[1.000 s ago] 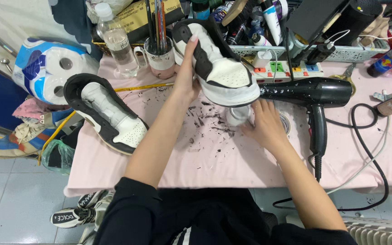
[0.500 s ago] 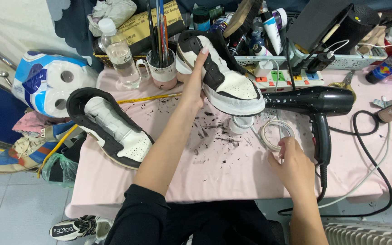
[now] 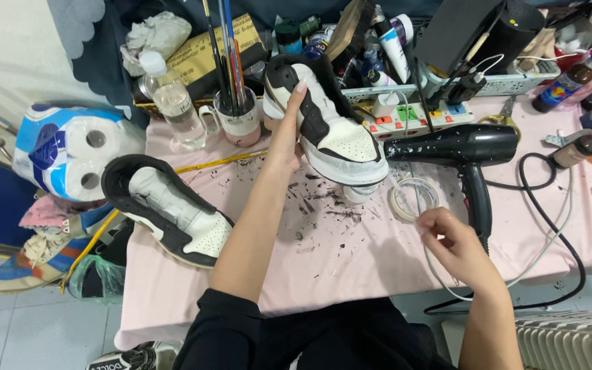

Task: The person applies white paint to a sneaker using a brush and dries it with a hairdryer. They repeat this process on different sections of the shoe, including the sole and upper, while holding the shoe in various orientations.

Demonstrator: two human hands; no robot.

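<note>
Landmark: black hair dryer [image 3: 457,147], lying on the pink-covered counter [image 3: 351,260].

- Held sneaker [image 3: 330,127], white with black panels: left of the dryer's nozzle, raised above the counter, toe toward the dryer. Left hand [image 3: 288,133] has its grip closed along the shoe's side, fingers up by the collar.
- Right hand [image 3: 457,247]: below the dryer's handle, grip loosely curled, fingertips pinched together; what they hold is too small to tell.
- Tape roll [image 3: 414,199]: just below the dryer's nozzle, flat on the counter, near the right hand.
- Second sneaker [image 3: 169,212]: far left of the dryer, at the counter's edge.
- Brush mug [image 3: 240,120], water bottle [image 3: 173,103]: left of the dryer, beyond the held sneaker.
- Power strip [image 3: 416,113]: just behind the dryer.
</note>
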